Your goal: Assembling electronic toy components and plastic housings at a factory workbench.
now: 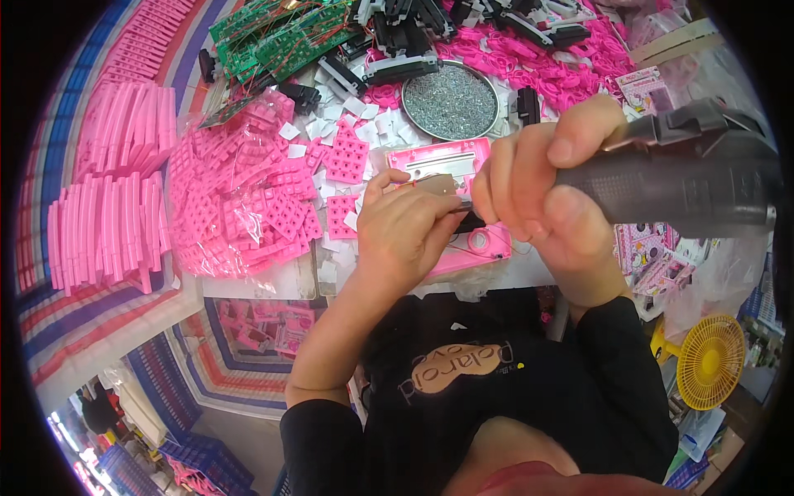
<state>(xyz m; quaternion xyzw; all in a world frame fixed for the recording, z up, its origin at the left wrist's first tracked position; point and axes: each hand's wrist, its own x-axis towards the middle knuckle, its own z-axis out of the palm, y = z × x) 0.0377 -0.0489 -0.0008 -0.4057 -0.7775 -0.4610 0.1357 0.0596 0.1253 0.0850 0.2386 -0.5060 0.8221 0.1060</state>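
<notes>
Screw-driving looks in hand: right hand [542, 194] fingers clamp the black electric screwdriver [674, 178]. Left hand [405, 231] fingers pinch the pink casing [442, 161] mid-surface. Next needs a plumb tip.
</notes>
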